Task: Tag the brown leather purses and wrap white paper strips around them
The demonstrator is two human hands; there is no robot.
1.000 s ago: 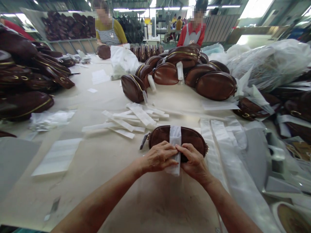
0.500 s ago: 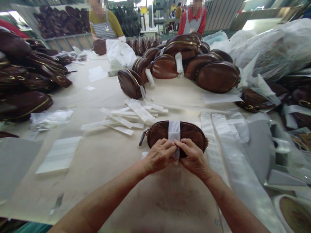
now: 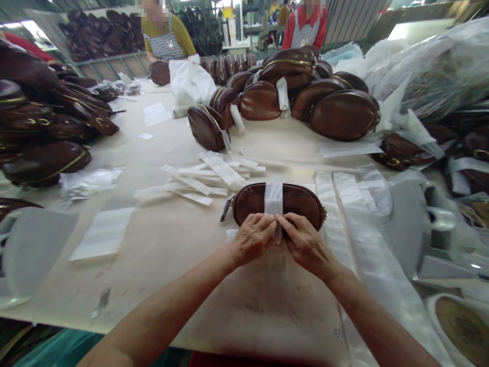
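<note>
A small brown oval bag [image 3: 250, 204] lies on the table straight ahead of me. Around its middle runs a band of thin white wrapping [image 3: 274, 198]. My left hand [image 3: 254, 235] presses the near edge of the bag, its fingertips closed on the wrapping. From the other side my right hand [image 3: 303, 237] pinches the same band, so both sets of fingertips meet at the bag's front. A loose tail of the wrapping hangs below them. At the bag's left end sticks out a covered zip pull [image 3: 226, 208]; some of the bag's front is hidden by my hands.
White paper strips [image 3: 206, 176] lie behind the bag, with white sheets [image 3: 103, 232] to the left. Brown bags [image 3: 344, 116] are heaped further back, others [image 3: 49, 163] at far left. Plastic film [image 3: 367, 244] runs along the right. Two people [image 3: 168, 41] stand across the table.
The view has shifted slightly, showing more of the table's near edge. My hands keep hold of the wrapping at the bag's front, and the bag stays in place.
</note>
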